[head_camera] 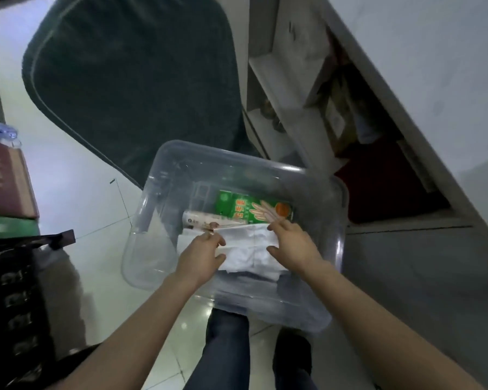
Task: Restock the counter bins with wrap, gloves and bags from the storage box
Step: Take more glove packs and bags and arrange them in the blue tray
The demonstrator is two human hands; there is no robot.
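A clear plastic storage box (pixel 158 243) is seen on the tiled floor (pixel 76 192), just ahead of the person's dark-trousered legs (pixel 227 350). Inside it, a green glove carton (pixel 248 208) is laid flat with its long axis running left to right, slightly tilted down toward the right; a printed pair of pale hands and an orange disc can be made out on its face, but the writing is too blurred to be read. Just in front of it, a pale roll of wrap (pixel 200 219) is laid along the same axis, its label likewise illegible. A stack of white folded bags (pixel 248 250) is placed nearest the person, touching the roll. Both forearms are extended down into the box. The left hand (pixel 202 253) is closed in a pinch on the left edge of the bags; the right hand (pixel 292 244) is pinched on their upper right edge, fingers curled. A dark green mat (pixel 130 80) is seen beyond the box, and a red carton (pixel 3 178) at the left.
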